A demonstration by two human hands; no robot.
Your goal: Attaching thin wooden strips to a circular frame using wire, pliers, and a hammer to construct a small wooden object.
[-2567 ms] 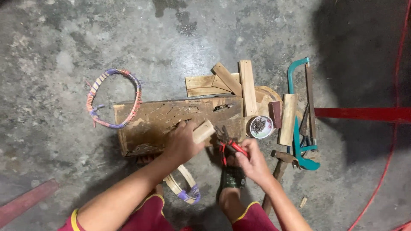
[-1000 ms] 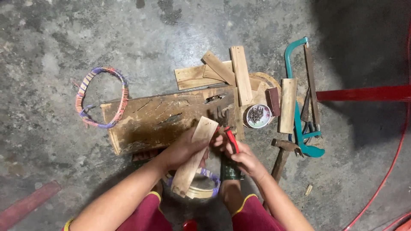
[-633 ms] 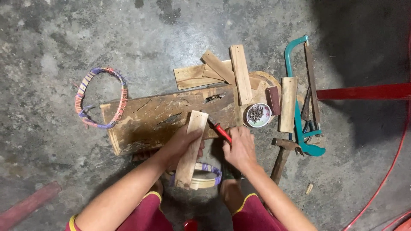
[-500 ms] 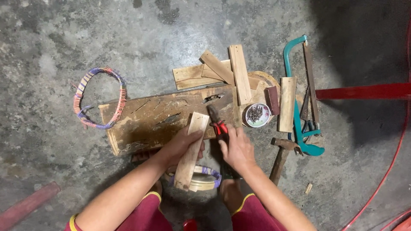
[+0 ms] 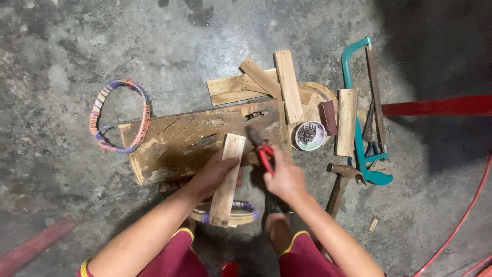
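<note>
Hammer (image 5: 341, 182) lies right of, perhaps touching, board (image 5: 195, 141).

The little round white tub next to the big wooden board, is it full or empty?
Not empty. The small round white tub stands upright and open, and dark bits, likely nails, cover its bottom. How deep they lie cannot be told from above.

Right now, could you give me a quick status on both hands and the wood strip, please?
Left hand pressing the wood strip onto the worn board. Right hand gripping red-handled pliers beside the strip's upper end. Nail tin and hammer close on the right.
</note>
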